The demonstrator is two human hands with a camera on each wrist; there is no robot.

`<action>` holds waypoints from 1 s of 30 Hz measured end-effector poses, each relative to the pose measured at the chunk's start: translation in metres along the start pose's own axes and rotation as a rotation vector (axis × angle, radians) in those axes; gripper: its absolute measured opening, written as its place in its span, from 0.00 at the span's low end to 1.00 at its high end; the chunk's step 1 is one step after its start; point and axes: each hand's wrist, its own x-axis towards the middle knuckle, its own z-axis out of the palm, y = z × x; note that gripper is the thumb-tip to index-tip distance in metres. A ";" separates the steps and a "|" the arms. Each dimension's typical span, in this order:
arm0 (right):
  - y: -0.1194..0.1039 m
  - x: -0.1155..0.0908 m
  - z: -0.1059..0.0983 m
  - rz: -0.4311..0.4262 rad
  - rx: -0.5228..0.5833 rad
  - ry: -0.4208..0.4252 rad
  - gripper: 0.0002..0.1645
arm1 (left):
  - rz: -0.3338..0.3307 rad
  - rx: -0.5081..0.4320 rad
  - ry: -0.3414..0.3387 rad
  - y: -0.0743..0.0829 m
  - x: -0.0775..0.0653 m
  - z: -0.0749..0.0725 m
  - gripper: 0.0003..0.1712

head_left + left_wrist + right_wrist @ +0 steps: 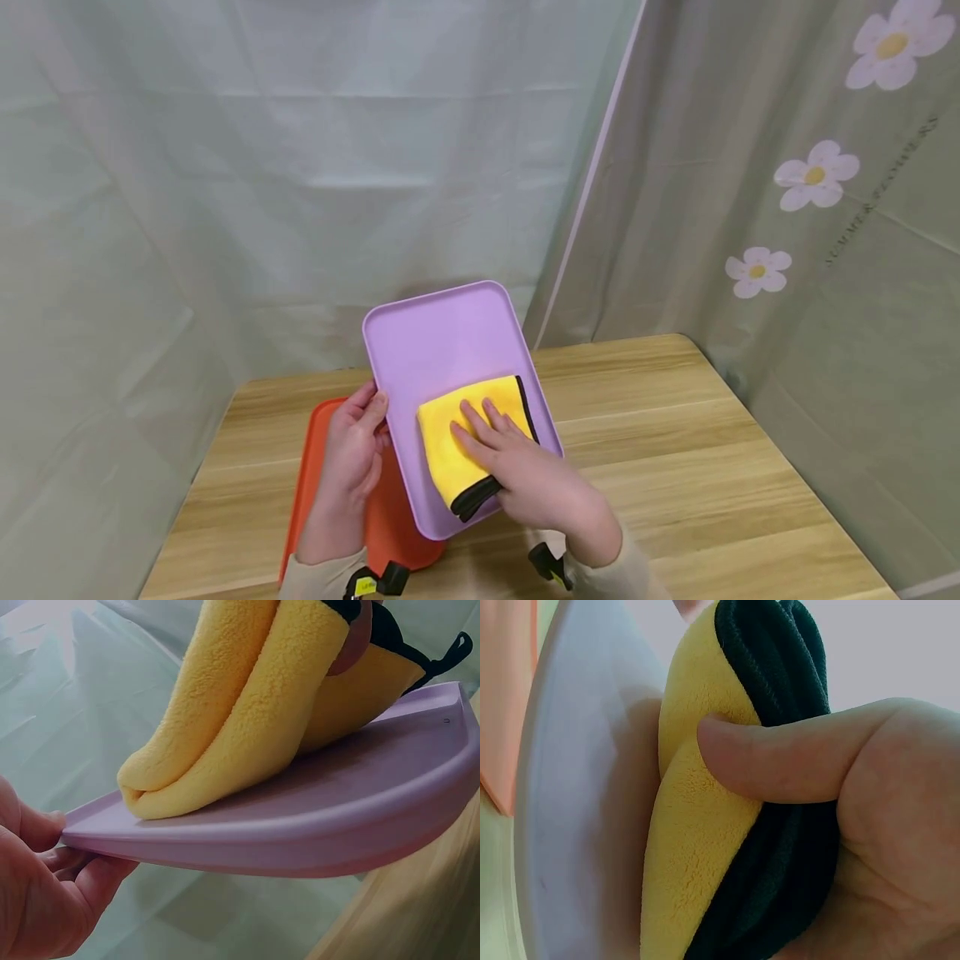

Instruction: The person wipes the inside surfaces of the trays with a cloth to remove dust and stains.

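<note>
A lilac rectangular tray [442,342] is held up at a tilt over the table. My left hand [352,454] grips its left edge, thumb [41,829] on the rim and fingers underneath. Over the tray's lower part is a folded yellow cloth [442,450] with black edging, its fleecy folds [225,735] showing in the left wrist view. My right hand [525,467] holds this cloth, fingers spread across its upper face. In the right wrist view the thumb [780,757] presses into the yellow side that faces the tray.
An orange tray [397,517] lies on the wooden table [660,458], partly hidden beneath the lilac one and my left hand. Pale curtains [337,167] hang close behind and beside the table, with printed flowers [816,175] on the right.
</note>
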 end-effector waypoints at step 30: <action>-0.019 0.004 0.010 -0.087 -0.110 -0.044 0.63 | -0.013 -0.022 -0.008 -0.004 0.001 -0.001 0.24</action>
